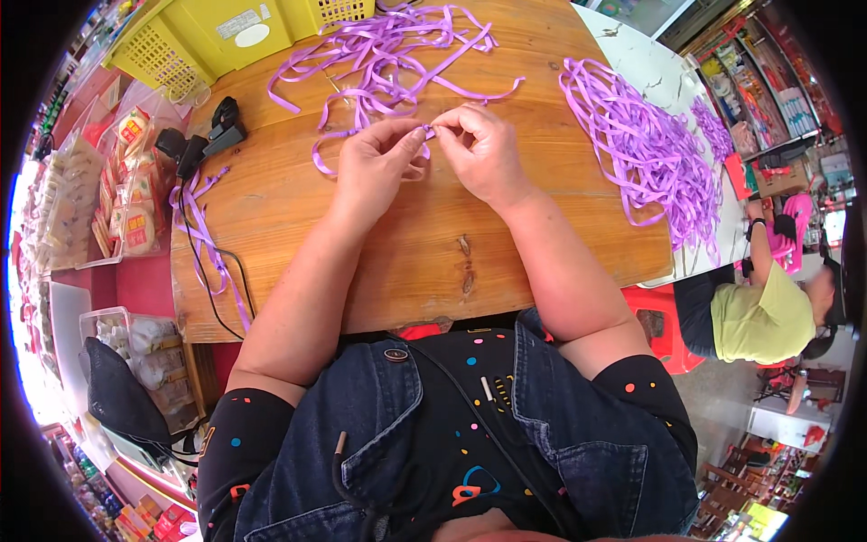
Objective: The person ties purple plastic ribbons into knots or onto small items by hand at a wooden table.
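Between my two hands, over the middle of the wooden table, is a thin purple ribbon [326, 135]. My left hand [383, 163] pinches it between thumb and forefinger, and part of the ribbon trails out to the left of that hand. My right hand [480, 152] pinches the same ribbon at its fingertips, almost touching the left fingertips. A small bunched bit of ribbon shows between them; whether it is a knot I cannot tell. Just beyond my hands lies a loose tangle of purple ribbons [397, 56] on the table.
A large heap of purple ribbons [646, 154] covers the table's right side and its white neighbour. A yellow plastic basket [217, 45] stands at the far left. Nearby are a black device [226, 125] with a cable and packaged goods [135, 199]. A person [768, 307] sits at the right.
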Available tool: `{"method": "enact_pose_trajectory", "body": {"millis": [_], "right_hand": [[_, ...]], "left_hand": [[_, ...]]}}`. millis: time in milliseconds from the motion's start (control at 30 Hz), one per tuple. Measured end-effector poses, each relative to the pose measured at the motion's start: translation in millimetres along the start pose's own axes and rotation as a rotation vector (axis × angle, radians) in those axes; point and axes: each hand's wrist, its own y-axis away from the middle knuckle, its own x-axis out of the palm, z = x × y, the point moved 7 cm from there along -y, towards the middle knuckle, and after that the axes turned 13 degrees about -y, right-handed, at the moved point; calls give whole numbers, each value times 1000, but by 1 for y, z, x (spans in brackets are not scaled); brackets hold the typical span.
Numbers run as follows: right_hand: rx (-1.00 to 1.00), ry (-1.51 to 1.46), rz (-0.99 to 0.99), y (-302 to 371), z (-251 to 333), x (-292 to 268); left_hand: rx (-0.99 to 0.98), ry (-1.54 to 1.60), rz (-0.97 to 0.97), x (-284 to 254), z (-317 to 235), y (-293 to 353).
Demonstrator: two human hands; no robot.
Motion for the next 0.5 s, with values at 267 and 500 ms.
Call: {"method": "enact_pose_trajectory", "body": {"millis": [267, 500], "right_hand": [[-47, 18, 13, 0, 5, 0], [-66, 11, 24, 0, 7, 3]], "left_hand": [[36, -28, 33, -3, 7, -6], [-23, -79, 20, -5, 4, -3]]}}
